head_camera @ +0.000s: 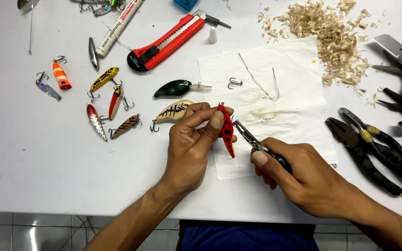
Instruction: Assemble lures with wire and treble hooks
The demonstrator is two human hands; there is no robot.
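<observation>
Head view: our left hand (189, 146) pinches a red fishing lure with black spots (227, 130) between thumb and fingertips, holding it upright just above the white table (33, 153). Our right hand (298, 174) is closed around the dark handles of small split-ring pliers (252, 139), whose thin tips touch the lure's right edge, about midway down its body. Beneath and beyond both hands lies a white paper towel (298, 107); on it, past the lure, we note a loose treble hook (234, 83) and a bent length of wire (261, 83). Just beyond the left hand's fingers lie a cream lure with black stripes (173, 111) and a dark green lure (175, 88). Further to that hand's left, a cluster of painted and metallic lures (103, 102). Well beyond the left hand, a red utility knife (168, 44) and a white marker pen (117, 28). To the right of the right hand, several black-handled pliers (373, 148). Far beyond the right hand, a heap of wood shavings (326, 32).
</observation>
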